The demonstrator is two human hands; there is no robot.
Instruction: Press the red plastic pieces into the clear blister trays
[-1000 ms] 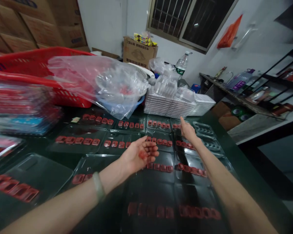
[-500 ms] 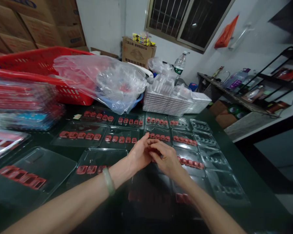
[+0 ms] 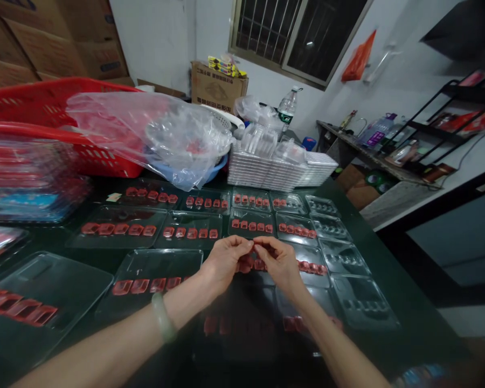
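Observation:
My left hand (image 3: 225,263), with a pale green bangle (image 3: 164,317) on its wrist, is closed in a pinch at the middle of the table. Its fingertips meet those of my right hand (image 3: 278,263), which is pinched too. Whatever lies between the fingertips is too small or hidden to make out. Below and around the hands lie clear plastic trays in rows. One tray with red cup-shaped pieces (image 3: 252,224) sits just beyond my fingers, and another with red pieces (image 3: 311,267) is to the right of them. The tray directly under the hands is partly covered.
Clear trays without red pieces (image 3: 364,302) line the right side of the table. A stack of clear trays (image 3: 262,167) and a blue basin under a plastic bag (image 3: 186,140) stand at the back. At left are a red basket (image 3: 109,161) and stacked packs (image 3: 28,167).
My left hand was opened out with its palm turned up beside the right fingers; now its fingers are curled in and meet the right fingertips. The view has shifted slightly to the right.

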